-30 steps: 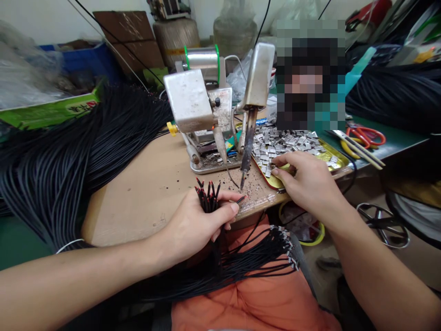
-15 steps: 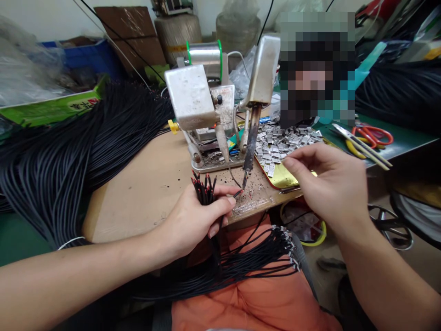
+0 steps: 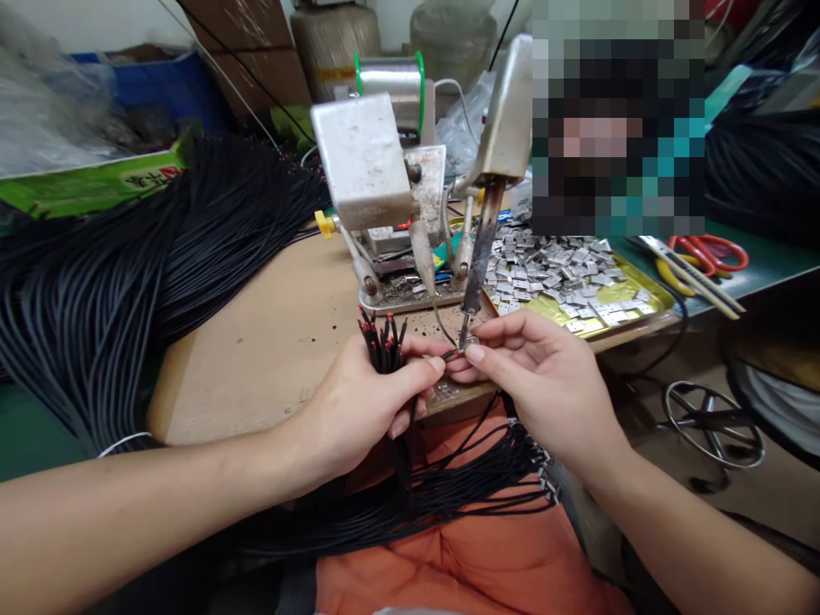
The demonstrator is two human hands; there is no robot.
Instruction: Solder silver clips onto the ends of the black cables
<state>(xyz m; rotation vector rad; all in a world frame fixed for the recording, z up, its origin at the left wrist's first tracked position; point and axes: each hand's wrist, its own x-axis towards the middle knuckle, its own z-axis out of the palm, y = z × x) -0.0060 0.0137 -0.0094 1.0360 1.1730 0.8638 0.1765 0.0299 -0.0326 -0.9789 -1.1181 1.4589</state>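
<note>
Two hands work close together over the wood table. The L hand has its fingers shut tight round a bunch of black wires with red tips, and one wire end pokes out toward the R hand. The R thumb and fingers pinch a tiny metal tab right by that wire end. The tip of a soldering iron is just by the tab; can't tell if they touch. A gold tray of many metal tabs sits past the R hand. More black wires lie in a big heap on the L, and wires w/ metal ends lie over the person's orange clothes.
</note>
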